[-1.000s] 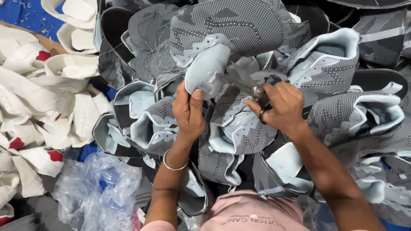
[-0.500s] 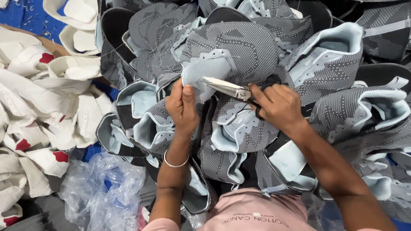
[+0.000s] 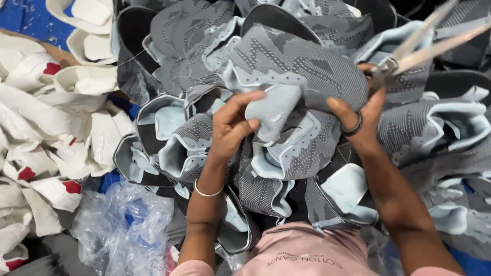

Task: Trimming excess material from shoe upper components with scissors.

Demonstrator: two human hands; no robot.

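Pinching the pale blue tongue of a grey knitted shoe upper with light blue lining [image 3: 302, 87], left hand [image 3: 232, 128] has thumb and fingers closed on it, centre of the scene. Right hand [image 3: 360, 115] grips the same upper's right edge and holds metal scissors [image 3: 424, 43], blades slightly apart, pointing far right. Judging progress: trimming looks mid-way on this piece. A heap of similar grey uppers [image 3: 434, 128] surrounds; white uppers [image 3: 46, 122] lie left, clear plastic bag [image 3: 123, 230] near left.

Open passage is blocked on every side: grey knitted shoe uppers with pale blue lining [image 3: 307, 66] are heaped around both hands, white leather shoe pieces [image 3: 46, 133] crowd the left, crumpled clear plastic [image 3: 123, 230] lies below.
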